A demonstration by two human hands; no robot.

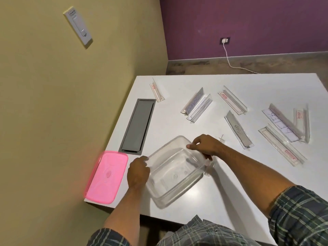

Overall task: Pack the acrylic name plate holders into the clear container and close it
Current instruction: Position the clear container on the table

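Observation:
The clear container sits open on the white table, near its front edge. My left hand grips the container's left rim. At the far right rim, my right hand is closed on a clear acrylic holder whose end pokes over the rim. The pink lid lies flat to the left of the container, at the table's corner. Several more acrylic name plate holders lie scattered behind and to the right, among them one with writing, a grey one and a long one.
A grey cable hatch is set into the table behind the lid. One holder lies at the far left corner. A yellow wall runs close along the table's left side. A white cable trails over the floor beyond.

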